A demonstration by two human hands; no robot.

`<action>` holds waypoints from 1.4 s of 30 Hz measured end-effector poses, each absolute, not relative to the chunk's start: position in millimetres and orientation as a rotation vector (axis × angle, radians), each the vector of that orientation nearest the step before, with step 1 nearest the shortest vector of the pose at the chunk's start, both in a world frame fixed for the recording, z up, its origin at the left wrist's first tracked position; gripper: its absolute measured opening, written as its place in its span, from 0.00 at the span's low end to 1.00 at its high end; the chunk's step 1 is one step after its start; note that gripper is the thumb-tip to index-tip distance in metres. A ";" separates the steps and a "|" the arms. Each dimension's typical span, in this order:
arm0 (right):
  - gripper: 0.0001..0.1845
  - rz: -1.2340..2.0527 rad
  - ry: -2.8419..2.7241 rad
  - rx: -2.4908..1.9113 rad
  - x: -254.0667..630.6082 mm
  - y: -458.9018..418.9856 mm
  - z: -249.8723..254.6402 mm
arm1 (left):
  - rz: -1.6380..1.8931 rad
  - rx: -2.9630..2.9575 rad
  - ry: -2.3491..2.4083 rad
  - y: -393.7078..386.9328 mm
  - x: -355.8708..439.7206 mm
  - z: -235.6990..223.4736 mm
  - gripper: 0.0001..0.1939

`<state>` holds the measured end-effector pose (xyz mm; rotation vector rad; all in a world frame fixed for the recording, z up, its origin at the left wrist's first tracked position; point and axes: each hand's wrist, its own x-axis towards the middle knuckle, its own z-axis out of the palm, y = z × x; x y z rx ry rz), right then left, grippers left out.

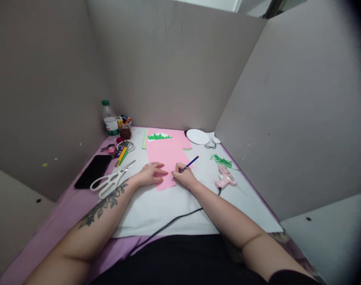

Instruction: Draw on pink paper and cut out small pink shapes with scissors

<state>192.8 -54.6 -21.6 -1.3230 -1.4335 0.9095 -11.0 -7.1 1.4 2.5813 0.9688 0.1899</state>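
A pink paper sheet [165, 153] lies on the white work mat [156, 213]. My left hand [152, 173] rests flat on the sheet's near left corner, fingers stretched out. My right hand [184, 176] is closed round a blue pencil [189, 163], whose tip touches the pink sheet near its lower edge. The two hands sit close together, almost touching.
White scissors [109, 181] and a black phone [93, 171] lie to the left. A pink glue gun [225, 179] with a black cord, green paper shreds [221, 160], a white disc [197, 136], a bottle [110, 119], pens and tape surround the mat. Grey partition walls enclose the desk.
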 end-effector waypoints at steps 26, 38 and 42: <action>0.12 1.013 -1.569 -1.263 188.8 -64.4 -10.9 | 0.199 2.570 0.968 -6.7 -11.3 -0.2 0.21; 0.15 0.836 -1.578 -1.311 182.5 -60.2 -10.6 | 0.211 2.592 0.957 -7.3 -11.4 -0.4 0.20; 0.15 0.871 -1.572 -1.298 181.7 -61.7 -8.7 | 0.198 2.586 0.962 -7.4 -11.1 0.6 0.20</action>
